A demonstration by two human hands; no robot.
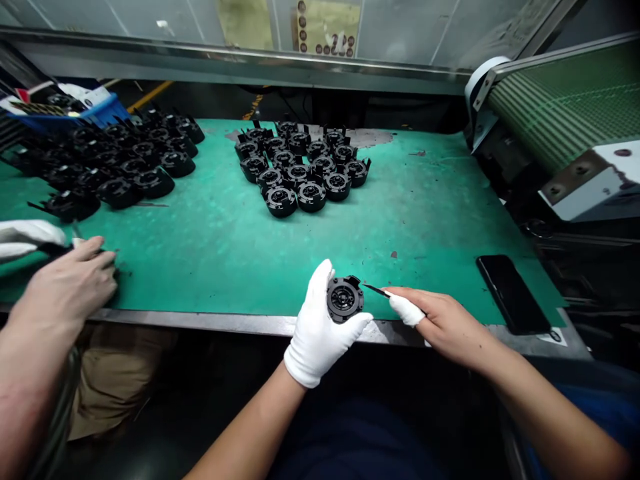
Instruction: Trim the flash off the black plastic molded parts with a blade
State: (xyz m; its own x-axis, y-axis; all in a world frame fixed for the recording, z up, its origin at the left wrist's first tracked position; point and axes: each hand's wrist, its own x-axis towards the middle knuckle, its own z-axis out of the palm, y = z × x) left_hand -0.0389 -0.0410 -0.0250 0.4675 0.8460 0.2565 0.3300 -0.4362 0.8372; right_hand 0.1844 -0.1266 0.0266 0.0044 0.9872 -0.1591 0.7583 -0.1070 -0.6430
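Observation:
My left hand, in a white glove, grips a round black plastic part over the table's front edge. The part's ringed, recessed face is turned up, and a small tab stands at its top right rim. In my right hand, bare except for a white cover on the thumb, is a thin dark pointed blade-like tool. Its tip points left, close to the part's tab; I cannot tell whether they touch. Most of the tool's handle is hidden inside my fingers.
Similar black round parts stand grouped mid-table on the green mat; more parts fill the left, before a blue bin. A co-worker's hands work at left. A phone lies right, below a green conveyor.

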